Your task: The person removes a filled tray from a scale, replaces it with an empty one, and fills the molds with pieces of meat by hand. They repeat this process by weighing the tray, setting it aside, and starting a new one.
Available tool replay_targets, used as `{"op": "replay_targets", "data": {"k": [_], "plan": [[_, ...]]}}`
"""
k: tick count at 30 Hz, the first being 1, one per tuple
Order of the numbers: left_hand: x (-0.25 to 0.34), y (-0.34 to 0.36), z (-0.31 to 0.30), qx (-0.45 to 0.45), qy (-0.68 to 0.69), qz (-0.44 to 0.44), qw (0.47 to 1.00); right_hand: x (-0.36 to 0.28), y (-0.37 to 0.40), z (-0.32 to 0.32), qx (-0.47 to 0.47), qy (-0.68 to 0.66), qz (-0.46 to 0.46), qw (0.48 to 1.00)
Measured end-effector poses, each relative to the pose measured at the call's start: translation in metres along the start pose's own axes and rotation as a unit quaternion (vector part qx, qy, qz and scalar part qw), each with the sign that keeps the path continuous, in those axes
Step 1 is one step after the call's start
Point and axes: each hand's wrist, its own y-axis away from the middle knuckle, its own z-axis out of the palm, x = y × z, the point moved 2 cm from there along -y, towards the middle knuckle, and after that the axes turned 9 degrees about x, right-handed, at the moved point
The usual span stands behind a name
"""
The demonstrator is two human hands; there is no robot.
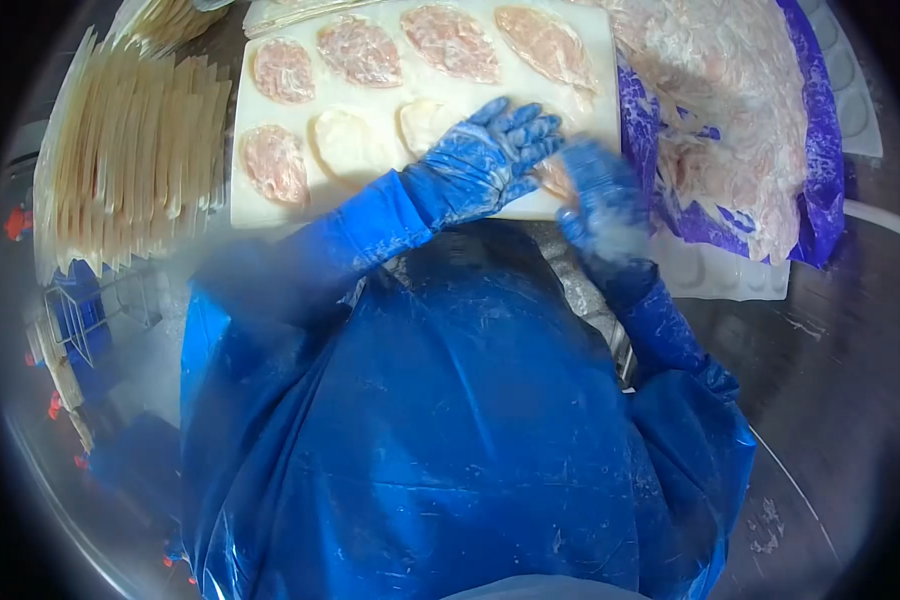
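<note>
My blue-gloved left hand (500, 155) is over the front edge of a white moulded tray (242, 215), fingers stretched out and glove smeared with pale residue. At the tray's front right corner, my gloved right hand (605, 200) is smeared by motion, so its grip cannot be made out. Beside it a bit of pale pink meat (555, 180) shows in a hollow, partly hidden by both hands. Flat pink meat portions (450, 42) fill the back row, and another portion (275, 165) lies at front left. Two front hollows (348, 145) look pale yellowish.
A big heap of raw pale meat (720, 60) lies on purple plastic sheeting (825, 150) at right, over more white trays (730, 275). At left stands a row of thin trays on edge (135, 150). A wire rack (80, 320) is below them.
</note>
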Motion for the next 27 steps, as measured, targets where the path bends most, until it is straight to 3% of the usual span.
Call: {"op": "replay_targets", "data": {"k": [2,4,5,6,7,8,10,12,14,16,17,18,19,20,21,22,24,26,27], "plan": [[-0.007,0.005,-0.005,-0.015,-0.013,-0.010,1.000,-0.001,0.020,0.018,-0.108,0.065,-0.082,0.989],[-0.014,0.013,-0.017,0.004,-0.029,-0.021,0.999,0.004,0.029,0.003,-0.117,0.101,-0.080,0.985],[-0.009,0.013,-0.042,0.104,0.075,-0.062,0.990,0.007,0.030,-0.004,-0.091,0.060,-0.053,0.993],[-0.008,0.024,-0.047,0.104,0.073,-0.068,0.990,0.007,0.027,-0.007,-0.064,0.018,-0.025,0.998],[-0.013,0.039,-0.053,0.105,0.074,-0.176,0.976,0.001,0.019,-0.006,-0.008,-0.064,0.006,0.998],[-0.017,0.050,-0.057,0.105,0.074,-0.282,0.951,-0.005,0.006,-0.004,-0.010,-0.067,0.003,0.998],[-0.013,0.069,-0.043,0.127,0.027,-0.253,0.959,-0.017,-0.032,0.010,-0.026,-0.147,0.054,0.987],[-0.007,0.072,-0.037,0.081,-0.083,-0.201,0.973,-0.045,-0.062,0.039,0.003,-0.195,0.046,0.980],[-0.011,0.068,-0.046,0.043,-0.087,-0.212,0.973,-0.060,-0.074,0.066,-0.076,-0.018,-0.073,0.994],[-0.016,0.074,-0.054,0.072,0.128,-0.297,0.943,-0.047,-0.083,0.067,-0.067,-0.071,-0.088,0.991],[-0.019,0.079,-0.053,0.131,0.247,-0.326,0.903,-0.040,-0.089,0.065,-0.112,-0.209,-0.017,0.971],[-0.021,0.082,-0.053,0.135,0.246,-0.333,0.900,-0.037,-0.091,0.067,-0.158,-0.341,0.055,0.925],[-0.023,0.083,-0.055,0.181,0.322,-0.318,0.873,-0.042,-0.091,0.069,-0.116,-0.515,0.116,0.841],[-0.025,0.083,-0.057,0.225,0.395,-0.298,0.840,-0.045,-0.095,0.071,-0.121,-0.516,0.115,0.840],[-0.027,0.081,-0.059,0.210,0.460,-0.295,0.811,-0.050,-0.103,0.069,-0.119,-0.494,0.074,0.858],[-0.026,0.077,-0.068,0.212,0.460,-0.297,0.810,-0.057,-0.111,0.063,-0.115,-0.472,0.033,0.873],[-0.024,0.070,-0.084,0.203,0.567,-0.304,0.738,-0.060,-0.119,0.059,-0.155,-0.493,0.037,0.855],[-0.027,0.070,-0.090,0.212,0.560,-0.300,0.743,-0.052,-0.121,0.068,-0.251,-0.583,0.114,0.764],[-0.027,0.069,-0.092,0.216,0.565,-0.316,0.731,-0.054,-0.119,0.069,-0.175,-0.589,0.097,0.783]]}}
